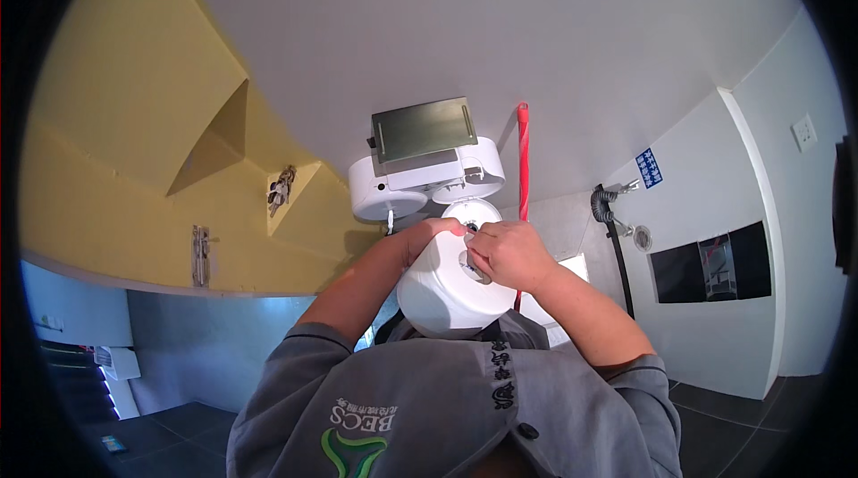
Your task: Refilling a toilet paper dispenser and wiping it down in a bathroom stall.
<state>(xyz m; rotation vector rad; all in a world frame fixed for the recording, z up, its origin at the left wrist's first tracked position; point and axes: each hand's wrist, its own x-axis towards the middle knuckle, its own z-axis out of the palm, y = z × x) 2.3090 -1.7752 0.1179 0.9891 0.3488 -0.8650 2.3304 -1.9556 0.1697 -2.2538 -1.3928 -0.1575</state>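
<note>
A large white toilet paper roll (439, 290) rests against the front of my body. My left hand (446, 230) lies at the roll's top left edge, its fingertips close to the small dark middle of a round white part behind the roll. Over the roll's core, my right hand (506, 250) has its fingers bent, thumb and forefinger near the left thumb; whether they pinch something small is hidden. Just beyond the hands, a white wall-mounted paper dispenser (419, 176) has its round cover hanging down. A metal plate (425, 129) sits above the dispenser.
A red-wrapped pole (523, 163) stands right of the dispenser. Keys (281, 191) lie in a corner niche on the left, near a metal door latch (200, 255). On the right are a coiled black hose (603, 204) and a recessed dark wall panel (714, 267).
</note>
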